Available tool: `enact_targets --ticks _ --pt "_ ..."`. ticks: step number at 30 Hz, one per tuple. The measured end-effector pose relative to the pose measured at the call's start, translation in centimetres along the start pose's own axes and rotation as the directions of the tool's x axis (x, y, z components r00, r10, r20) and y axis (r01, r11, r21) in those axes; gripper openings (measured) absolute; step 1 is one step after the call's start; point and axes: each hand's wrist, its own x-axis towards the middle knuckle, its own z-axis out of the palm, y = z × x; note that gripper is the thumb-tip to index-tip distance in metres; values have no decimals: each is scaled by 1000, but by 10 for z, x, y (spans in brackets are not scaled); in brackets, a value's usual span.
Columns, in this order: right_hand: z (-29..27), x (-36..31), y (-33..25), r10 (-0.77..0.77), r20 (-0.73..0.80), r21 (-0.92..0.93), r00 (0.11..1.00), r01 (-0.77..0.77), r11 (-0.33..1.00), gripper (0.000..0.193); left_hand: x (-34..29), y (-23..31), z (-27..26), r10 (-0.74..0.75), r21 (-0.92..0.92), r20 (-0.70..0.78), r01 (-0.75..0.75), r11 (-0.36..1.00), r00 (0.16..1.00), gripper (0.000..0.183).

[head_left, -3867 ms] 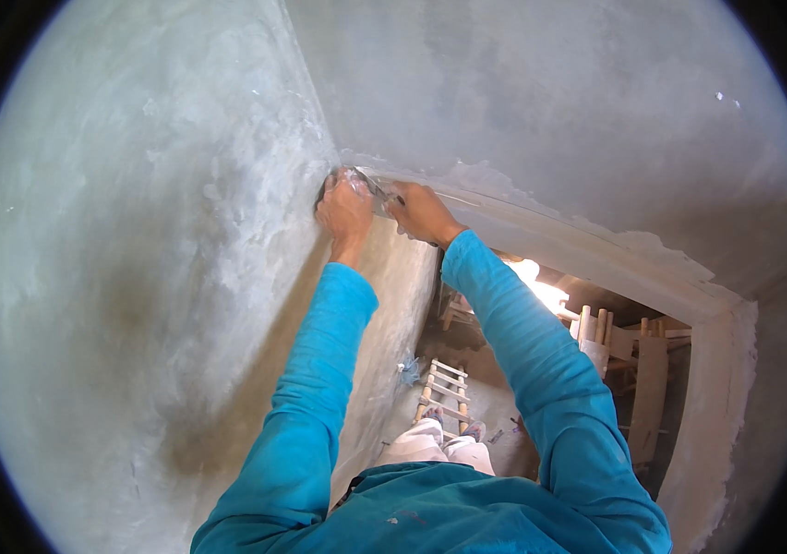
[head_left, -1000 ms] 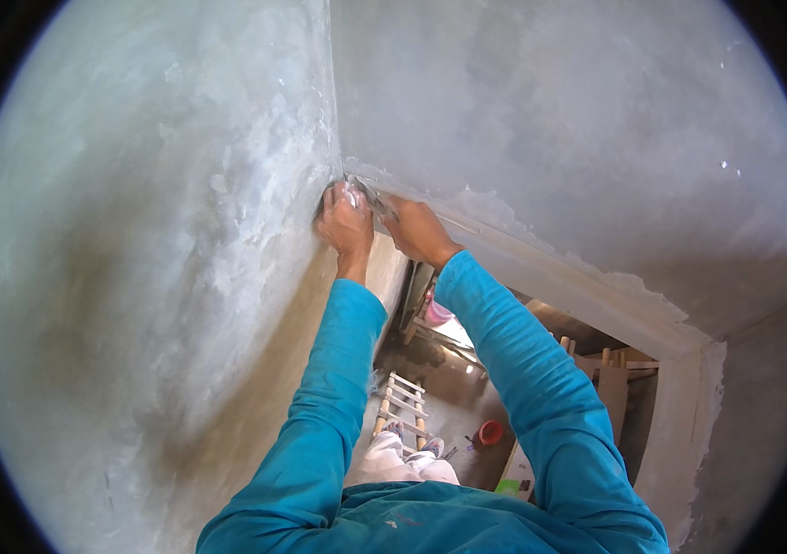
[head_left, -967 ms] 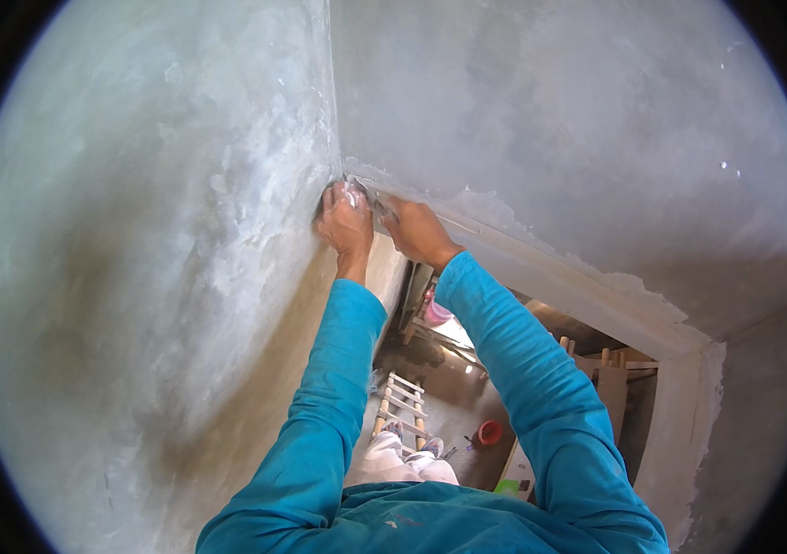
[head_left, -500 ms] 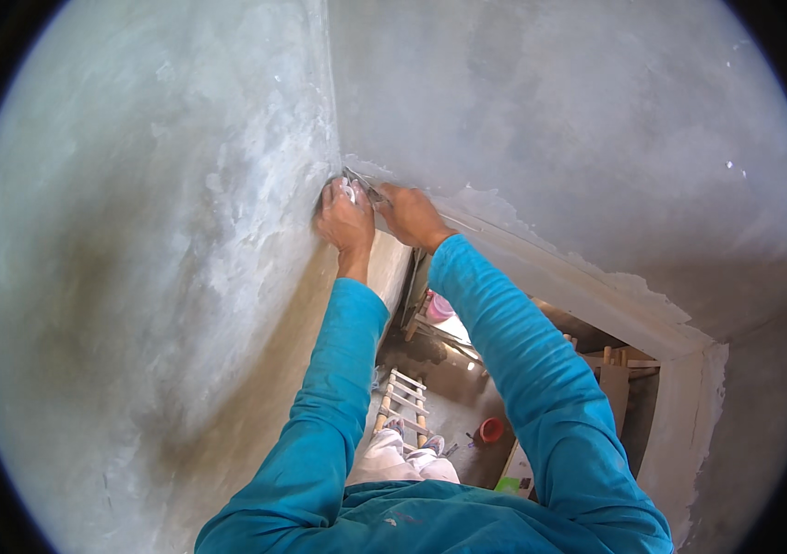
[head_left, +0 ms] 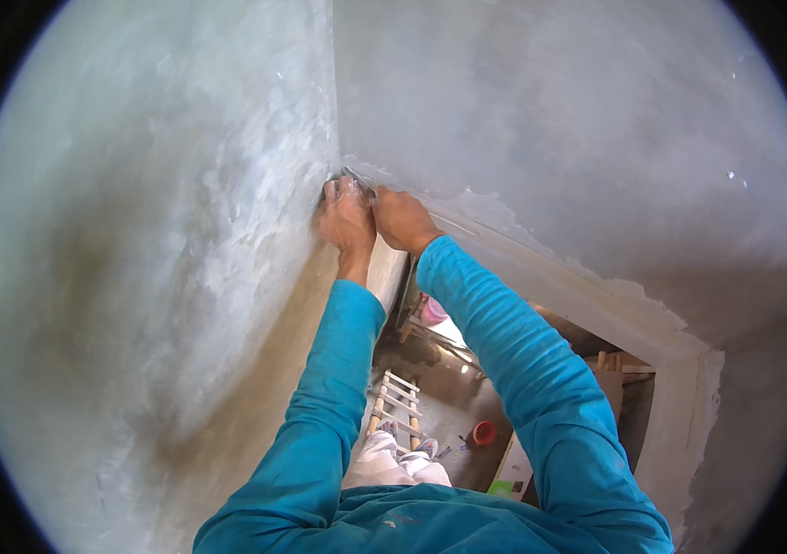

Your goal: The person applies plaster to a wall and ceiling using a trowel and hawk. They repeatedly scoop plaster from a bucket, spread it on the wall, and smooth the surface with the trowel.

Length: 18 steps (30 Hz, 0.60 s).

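Note:
Both of my hands meet at the inner corner where the left wall joins the facing wall. My left hand is closed, its fingertips smeared with white putty; a dark edge shows beside them, but what the hand grips is hidden. Against it, on the right, my right hand is closed around a thin grey metal tool, possibly a putty knife, whose tip shows above the fingers by the corner. Its handle is hidden in the fist.
Below the hands a plastered ledge with a ragged putty edge runs down to the right above an opening. Far beneath me are a wooden ladder under my feet, a red bucket on the floor and a pink container.
My right hand has shifted slightly left and down, closer against the left hand. The white lump between the left fingers shows less, and the view has shifted a little.

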Motion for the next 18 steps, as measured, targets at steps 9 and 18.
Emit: enact_targets --ticks 9,18 --pt "2 11 -1 -4 8 -125 1000 5 992 20 -6 -6 13 69 -57 -145 -78 995 987 11" --pt "4 17 3 -45 -33 -170 998 38 985 19 -5 -10 12 26 -95 -105 -36 995 994 13"
